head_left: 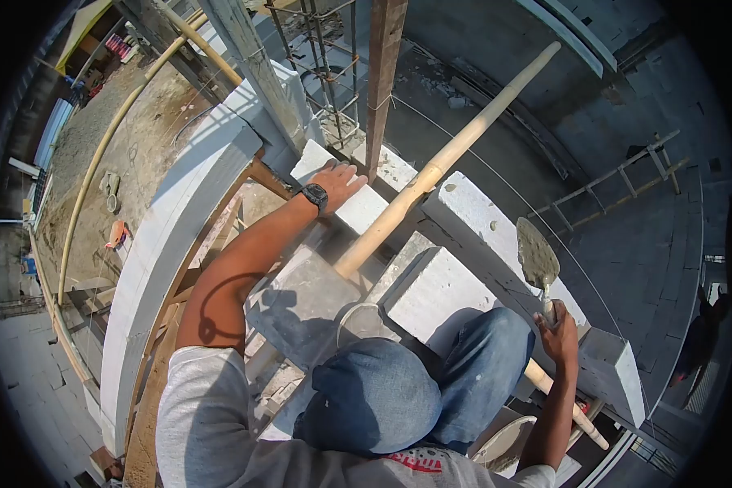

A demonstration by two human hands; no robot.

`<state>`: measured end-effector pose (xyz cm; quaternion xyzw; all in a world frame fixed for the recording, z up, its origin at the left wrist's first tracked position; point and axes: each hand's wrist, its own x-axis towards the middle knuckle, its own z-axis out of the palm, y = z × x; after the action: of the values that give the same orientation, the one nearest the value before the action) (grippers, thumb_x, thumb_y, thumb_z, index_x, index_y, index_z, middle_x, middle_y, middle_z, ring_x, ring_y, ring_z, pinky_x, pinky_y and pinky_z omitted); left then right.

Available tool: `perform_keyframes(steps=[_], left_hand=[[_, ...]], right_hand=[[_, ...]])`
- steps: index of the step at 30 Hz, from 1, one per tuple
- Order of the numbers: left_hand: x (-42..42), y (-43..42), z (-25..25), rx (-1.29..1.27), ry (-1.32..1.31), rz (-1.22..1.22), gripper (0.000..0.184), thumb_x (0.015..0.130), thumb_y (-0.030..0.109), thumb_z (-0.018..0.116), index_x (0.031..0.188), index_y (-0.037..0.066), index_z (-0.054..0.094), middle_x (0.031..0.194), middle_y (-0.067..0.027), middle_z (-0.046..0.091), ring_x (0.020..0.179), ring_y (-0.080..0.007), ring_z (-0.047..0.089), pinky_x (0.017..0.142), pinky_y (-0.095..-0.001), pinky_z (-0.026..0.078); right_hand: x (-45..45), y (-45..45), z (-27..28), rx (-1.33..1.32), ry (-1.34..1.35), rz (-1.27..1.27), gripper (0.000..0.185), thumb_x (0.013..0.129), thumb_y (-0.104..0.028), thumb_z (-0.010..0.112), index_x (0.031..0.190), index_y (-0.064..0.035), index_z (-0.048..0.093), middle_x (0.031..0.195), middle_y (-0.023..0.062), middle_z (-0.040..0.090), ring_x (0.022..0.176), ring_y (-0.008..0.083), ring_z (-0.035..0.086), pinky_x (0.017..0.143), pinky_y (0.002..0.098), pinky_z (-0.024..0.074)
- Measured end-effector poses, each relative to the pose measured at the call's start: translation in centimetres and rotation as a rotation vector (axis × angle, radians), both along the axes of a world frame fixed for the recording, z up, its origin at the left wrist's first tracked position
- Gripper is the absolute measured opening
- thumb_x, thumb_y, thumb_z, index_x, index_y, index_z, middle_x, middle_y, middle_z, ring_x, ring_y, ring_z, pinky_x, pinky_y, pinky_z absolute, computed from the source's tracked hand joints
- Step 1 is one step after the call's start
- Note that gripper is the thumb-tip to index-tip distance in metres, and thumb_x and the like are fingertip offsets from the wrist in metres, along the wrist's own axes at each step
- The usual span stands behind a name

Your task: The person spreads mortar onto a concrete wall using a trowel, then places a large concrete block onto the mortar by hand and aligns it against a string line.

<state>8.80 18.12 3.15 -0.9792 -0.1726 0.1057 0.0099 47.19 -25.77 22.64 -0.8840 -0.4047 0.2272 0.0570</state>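
Note:
My left hand [343, 185], with a dark watch on its wrist, lies flat on a white block [361, 212] beside a rusty upright post [382, 81]. Its fingers are stretched over the block's top. On the other side, my right hand [558, 332] is closed around the handle of a trowel [537, 254]. The blade points away from me and has grey mortar on it. Below the trowel runs a row of white blocks [480, 224]. Another white block [437, 294] lies in front of my knees, next to a grey block [305, 305].
A thick bamboo pole [464, 142] crosses between the blocks. Rebar [325, 73] and a metal post [256, 69] rise ahead. A bucket [500, 443] sits by my right arm. A curved white block wall [150, 252] drops toward lower ground at left. A ladder [618, 180] lies far right.

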Motion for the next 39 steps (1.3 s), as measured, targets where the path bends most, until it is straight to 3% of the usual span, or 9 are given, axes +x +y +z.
perform_keyframes(steps=[3,13,15,18,20,25,32,36,39], left_hand=[[-0.1,0.5,-2.0,0.016,-0.026,0.008,0.078,0.085,0.009,0.073,0.156,0.012,0.041,0.15,-0.0193,0.048,0.142,-0.0368,0.048,0.113,-0.0554,0.047],[-0.9,-2.9,4.0,0.06,0.018,0.019,0.091,0.078,0.016,0.083,0.158,0.014,0.04,0.151,-0.0203,0.05,0.145,-0.0388,0.046,0.115,-0.0568,0.036],[-0.6,-3.5,4.3,0.059,0.037,-0.001,0.092,0.077,0.016,0.083,0.158,0.014,0.04,0.15,-0.0206,0.051,0.143,-0.0387,0.048,0.113,-0.0561,0.038],[-0.6,-3.8,2.1,0.132,-0.026,-0.061,0.07,0.09,0.016,0.07,0.156,0.015,0.045,0.147,-0.0204,0.054,0.138,-0.0371,0.052,0.112,-0.0549,0.039],[0.0,-4.0,1.5,0.054,-0.01,-0.046,0.055,0.099,0.016,0.056,0.154,0.015,0.049,0.146,-0.0207,0.055,0.141,-0.0368,0.051,0.116,-0.0556,0.037],[-0.1,-4.6,2.7,-0.01,0.036,0.057,0.055,0.099,0.015,0.055,0.154,0.015,0.048,0.149,-0.0205,0.053,0.142,-0.037,0.049,0.119,-0.0549,0.034],[-2.5,-5.5,1.9,0.038,-0.121,0.06,0.09,0.072,0.024,0.086,0.152,0.012,0.049,0.134,-0.0181,0.057,0.13,-0.0358,0.054,0.108,-0.0511,0.04],[-3.4,-8.2,8.2,-0.097,-0.152,0.099,0.111,0.053,0.031,0.097,0.151,0.01,0.049,0.128,-0.0174,0.057,0.124,-0.0357,0.055,0.1,-0.0516,0.039],[-3.2,-10.2,11.8,-0.145,-0.159,0.176,0.118,0.05,0.032,0.099,0.152,0.008,0.046,0.128,-0.0165,0.055,0.124,-0.0371,0.052,0.107,-0.0553,0.035]], right_hand=[[0.9,-3.7,-2.0,0.054,-0.053,-0.007,0.038,0.09,-0.025,0.078,0.114,0.0001,0.062,0.091,0.0257,0.068,0.083,0.0478,0.065,0.076,0.0503,0.0506],[-1.0,-17.2,-1.7,0.071,0.109,-0.331,0.039,0.093,-0.03,0.074,0.111,0.0012,0.06,0.089,0.0189,0.061,0.08,0.0319,0.056,0.076,0.0432,0.0482],[-2.0,-18.5,-3.5,0.117,0.061,-0.431,0.044,0.094,-0.032,0.074,0.119,0.0025,0.061,0.098,0.0208,0.062,0.089,0.0329,0.058,0.084,0.0438,0.0483],[-0.8,-19.0,-5.9,0.081,0.102,-0.497,0.052,0.096,-0.035,0.074,0.127,0.0038,0.061,0.112,0.0228,0.061,0.1,0.0348,0.058,0.092,0.0444,0.047],[-0.9,-18.7,-5.7,0.072,0.072,-0.449,0.052,0.094,-0.037,0.076,0.122,0.0038,0.061,0.106,0.0214,0.06,0.094,0.034,0.057,0.088,0.0453,0.0466],[-1.5,-17.1,-4.8,0.186,0.033,-0.302,0.036,0.092,-0.029,0.075,0.096,0.0025,0.057,0.076,0.0115,0.05,0.07,0.0252,0.043,0.065,0.042,0.0384],[-3.3,-18.1,-3.6,0.135,-0.031,-0.301,0.037,0.093,-0.028,0.074,0.095,0.0037,0.055,0.081,0.0158,0.055,0.074,0.0275,0.047,0.068,0.0442,0.0402],[-8.2,-20.7,0.5,0.127,-0.025,-0.469,0.032,0.091,-0.026,0.076,0.101,0.0019,0.062,0.081,0.0164,0.062,0.07,0.0256,0.057,0.068,0.0422,0.0474],[-11.2,-25.7,2.9,0.043,-0.074,-0.729,0.036,0.093,-0.03,0.073,0.109,-0.0005,0.061,0.092,0.0229,0.066,0.086,0.0405,0.063,0.078,0.0488,0.0495]])
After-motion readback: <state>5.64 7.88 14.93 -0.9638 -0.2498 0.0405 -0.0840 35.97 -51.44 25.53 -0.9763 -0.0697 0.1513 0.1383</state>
